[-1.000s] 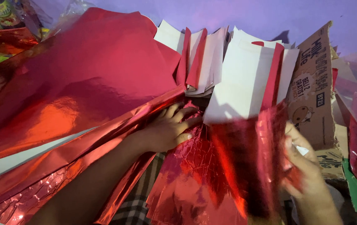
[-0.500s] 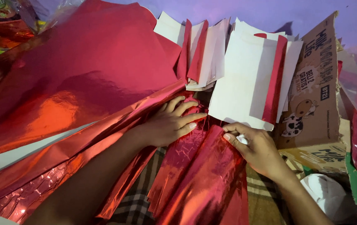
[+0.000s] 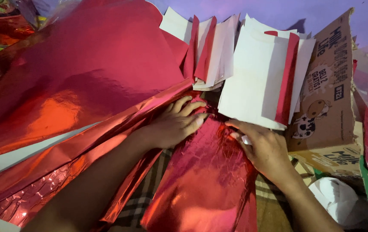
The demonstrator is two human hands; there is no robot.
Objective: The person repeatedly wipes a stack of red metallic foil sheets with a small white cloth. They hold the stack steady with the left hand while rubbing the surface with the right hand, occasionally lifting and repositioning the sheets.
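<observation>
Both hands are down flat on the work. The left hand (image 3: 173,124) lies palm-down, fingers spread and loose, pressing the top edge of a crinkled red foil sheet (image 3: 205,172) where it meets the long folded foil strips (image 3: 85,159). The right hand (image 3: 263,148) rests open too, fingertips on the sheet's upper right corner, gripping nothing, with something small and white tucked under the fingers, though I cannot tell what. That sheet lies in the middle, on a checked cloth (image 3: 136,212), running down toward the person. It looks very light, thin and slippery, already creased, the sort that tears or wrinkles if pinched hard; an edge or corner looks the safest place to take it. Just beyond the hands stand white-backed red sheets (image 3: 257,81), fanned upright. A big red foil sheet (image 3: 89,64) drapes to the left, a printed cardboard box (image 3: 330,99) stands to the right.
</observation>
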